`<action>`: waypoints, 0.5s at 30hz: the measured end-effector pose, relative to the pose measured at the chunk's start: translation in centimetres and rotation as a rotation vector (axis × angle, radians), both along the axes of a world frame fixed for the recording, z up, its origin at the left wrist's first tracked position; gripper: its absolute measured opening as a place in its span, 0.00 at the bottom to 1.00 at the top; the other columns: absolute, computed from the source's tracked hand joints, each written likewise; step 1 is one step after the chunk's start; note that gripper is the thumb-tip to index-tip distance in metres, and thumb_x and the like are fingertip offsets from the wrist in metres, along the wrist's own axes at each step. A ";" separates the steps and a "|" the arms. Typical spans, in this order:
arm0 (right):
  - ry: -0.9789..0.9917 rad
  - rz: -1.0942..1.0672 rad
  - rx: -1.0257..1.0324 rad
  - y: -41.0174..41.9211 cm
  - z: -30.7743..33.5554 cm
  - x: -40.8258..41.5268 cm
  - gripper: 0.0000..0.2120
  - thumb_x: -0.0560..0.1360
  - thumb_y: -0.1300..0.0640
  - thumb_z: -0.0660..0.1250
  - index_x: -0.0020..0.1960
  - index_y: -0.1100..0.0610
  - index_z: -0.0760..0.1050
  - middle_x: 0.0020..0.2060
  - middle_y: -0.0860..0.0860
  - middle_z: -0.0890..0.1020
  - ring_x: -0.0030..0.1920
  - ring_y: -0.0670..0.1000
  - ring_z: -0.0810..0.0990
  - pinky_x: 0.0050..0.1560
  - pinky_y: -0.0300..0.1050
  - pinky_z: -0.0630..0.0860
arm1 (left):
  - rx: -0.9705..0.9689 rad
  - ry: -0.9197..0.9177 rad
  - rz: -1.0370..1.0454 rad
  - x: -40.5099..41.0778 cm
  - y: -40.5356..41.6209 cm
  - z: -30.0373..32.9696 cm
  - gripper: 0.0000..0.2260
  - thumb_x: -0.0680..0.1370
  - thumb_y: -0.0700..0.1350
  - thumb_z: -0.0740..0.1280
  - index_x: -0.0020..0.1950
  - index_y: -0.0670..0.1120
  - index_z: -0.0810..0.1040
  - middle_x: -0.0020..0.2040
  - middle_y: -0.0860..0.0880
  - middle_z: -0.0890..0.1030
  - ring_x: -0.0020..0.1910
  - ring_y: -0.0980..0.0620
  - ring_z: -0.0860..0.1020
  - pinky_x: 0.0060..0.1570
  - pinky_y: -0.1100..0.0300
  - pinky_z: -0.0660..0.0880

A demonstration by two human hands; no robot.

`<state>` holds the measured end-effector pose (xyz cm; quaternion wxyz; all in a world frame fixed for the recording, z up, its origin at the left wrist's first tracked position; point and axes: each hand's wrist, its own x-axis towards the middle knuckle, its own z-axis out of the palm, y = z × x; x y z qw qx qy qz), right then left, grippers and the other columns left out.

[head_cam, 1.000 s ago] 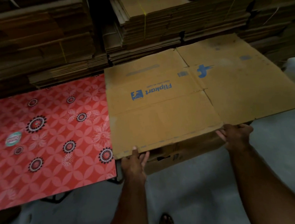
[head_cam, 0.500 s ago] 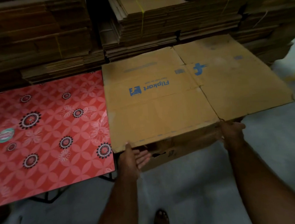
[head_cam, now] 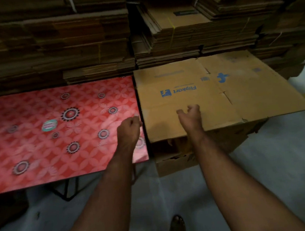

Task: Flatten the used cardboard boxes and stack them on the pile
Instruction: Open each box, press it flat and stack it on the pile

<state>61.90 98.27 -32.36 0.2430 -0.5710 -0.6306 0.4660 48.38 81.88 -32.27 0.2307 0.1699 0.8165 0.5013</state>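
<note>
The flattened box point(head_cam: 219, 95) lies on the pile point(head_cam: 197, 157), long side left to right. The right hand point(head_cam: 191, 115) hovers above its near edge, fingers loosely curled, empty; the left hand point(head_cam: 129, 127), fisted and empty, is over the red table point(head_cam: 40, 133) beside it.

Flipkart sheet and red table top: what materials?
Flipkart sheet: brown corrugated cardboard, matte, going by its fold creases, blue print and torn edge. Red table top: likely laminate or vinyl over board, given its printed floral pattern and slight sheen; the core can't be seen.
</note>
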 end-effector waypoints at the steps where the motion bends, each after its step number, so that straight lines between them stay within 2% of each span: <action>1: 0.013 0.044 0.021 -2.2 0.8 -2.4 0.27 0.77 0.54 0.72 0.71 0.62 0.68 0.68 0.60 0.74 0.65 0.58 0.76 0.60 0.43 0.72 | 0.012 0.010 0.026 -1.6 -2.0 0.7 0.20 0.74 0.62 0.58 0.35 0.50 0.80 0.44 0.46 0.86 0.47 0.42 0.84 0.52 0.45 0.80; 4: 0.052 0.180 0.110 -9.7 3.0 -9.6 0.25 0.75 0.55 0.73 0.67 0.65 0.71 0.63 0.63 0.77 0.62 0.61 0.77 0.62 0.47 0.73 | 0.053 0.014 0.123 -6.9 -9.0 2.3 0.21 0.70 0.65 0.59 0.35 0.50 0.82 0.43 0.47 0.86 0.46 0.42 0.84 0.51 0.48 0.79; 7: 0.095 0.323 0.135 -18.8 4.9 -16.6 0.24 0.75 0.55 0.73 0.66 0.65 0.72 0.61 0.61 0.78 0.61 0.59 0.77 0.59 0.44 0.70 | 0.096 0.024 0.238 -11.5 -17.8 4.1 0.19 0.71 0.60 0.58 0.36 0.48 0.81 0.43 0.45 0.86 0.42 0.43 0.83 0.44 0.54 0.75; 12: 0.184 0.584 0.147 -34.9 7.4 -26.2 0.21 0.75 0.55 0.72 0.64 0.62 0.73 0.61 0.58 0.78 0.61 0.56 0.77 0.53 0.38 0.68 | 0.134 0.108 0.418 -17.9 -33.5 6.8 0.20 0.76 0.60 0.58 0.37 0.49 0.80 0.42 0.47 0.86 0.39 0.47 0.83 0.44 0.54 0.75; 15: 0.202 0.768 0.210 -43.8 8.5 -30.0 0.22 0.76 0.55 0.72 0.65 0.63 0.72 0.63 0.58 0.77 0.64 0.56 0.76 0.61 0.43 0.70 | 0.112 0.204 0.573 -20.4 -42.2 8.2 0.21 0.76 0.63 0.57 0.36 0.49 0.79 0.41 0.47 0.86 0.40 0.45 0.84 0.46 0.48 0.79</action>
